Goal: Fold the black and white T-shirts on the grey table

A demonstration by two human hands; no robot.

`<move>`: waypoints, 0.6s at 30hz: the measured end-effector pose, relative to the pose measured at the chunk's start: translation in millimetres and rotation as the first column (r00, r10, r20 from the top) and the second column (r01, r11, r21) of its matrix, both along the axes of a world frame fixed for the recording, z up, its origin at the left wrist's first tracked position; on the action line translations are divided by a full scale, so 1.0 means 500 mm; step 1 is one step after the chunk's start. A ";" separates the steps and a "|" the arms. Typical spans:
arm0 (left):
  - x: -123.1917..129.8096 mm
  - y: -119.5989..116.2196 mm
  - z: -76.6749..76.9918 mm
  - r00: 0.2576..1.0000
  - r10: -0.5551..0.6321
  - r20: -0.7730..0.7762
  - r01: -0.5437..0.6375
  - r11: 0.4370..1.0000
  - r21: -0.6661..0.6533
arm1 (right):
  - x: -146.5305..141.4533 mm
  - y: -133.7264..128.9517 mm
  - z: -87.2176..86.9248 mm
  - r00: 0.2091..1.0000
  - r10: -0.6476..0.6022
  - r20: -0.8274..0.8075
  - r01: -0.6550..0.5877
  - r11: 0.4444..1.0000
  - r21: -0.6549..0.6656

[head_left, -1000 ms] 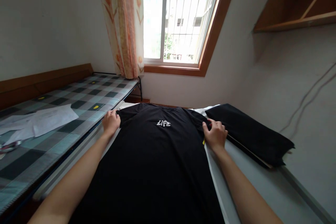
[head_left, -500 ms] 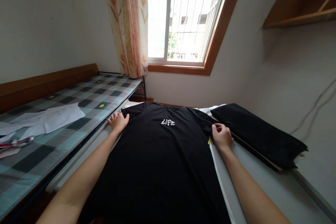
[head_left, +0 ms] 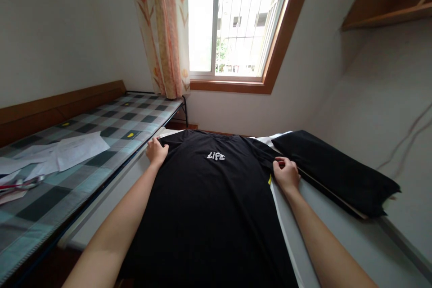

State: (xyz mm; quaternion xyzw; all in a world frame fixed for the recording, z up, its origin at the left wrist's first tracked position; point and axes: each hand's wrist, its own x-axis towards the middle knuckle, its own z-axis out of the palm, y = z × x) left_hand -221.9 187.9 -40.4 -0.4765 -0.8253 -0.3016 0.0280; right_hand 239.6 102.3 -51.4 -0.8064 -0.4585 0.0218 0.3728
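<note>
A black T-shirt (head_left: 209, 207) lies spread out on a white table, its neck end toward the window and white lettering across its upper part. My left hand (head_left: 157, 151) is at the sleeve on the left, fingers curled over the sleeve's edge with the thumb on the cloth. The sleeve on the right is pinched between the thumb and fingers of my right hand (head_left: 286, 173). A small yellow tag (head_left: 269, 179) shows at the shirt's side seam, just below that hand.
To the right, a folded black cloth item (head_left: 337, 173) lies on the white table (head_left: 324, 216). On the left stands a bed with a checked mattress (head_left: 84, 171), bearing papers (head_left: 74, 150). A curtain (head_left: 165, 31) hangs beside the window, and a wooden shelf (head_left: 388, 19) juts out at upper right.
My left hand has shifted slightly right and away from me, its spread fingers drawing in at the sleeve's edge. My right hand stays at its sleeve.
</note>
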 end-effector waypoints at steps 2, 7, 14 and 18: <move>-0.002 -0.001 -0.002 0.998 0.044 -0.046 -0.047 0.997 -0.063 | 0.000 0.000 0.000 1.000 0.005 0.003 -0.005 1.000 -0.005; 0.003 -0.001 -0.004 0.997 -0.033 -0.063 0.025 0.993 -0.119 | -0.002 -0.002 0.000 0.999 0.027 0.033 -0.026 0.999 -0.025; 0.002 -0.002 -0.003 0.997 -0.061 -0.050 0.056 0.992 -0.110 | -0.005 -0.004 0.002 0.998 0.030 0.046 -0.028 0.999 -0.035; 0.000 -0.001 -0.005 0.997 -0.062 -0.044 0.058 0.995 -0.075 | -0.005 -0.003 0.000 0.998 0.034 0.054 -0.032 0.999 -0.028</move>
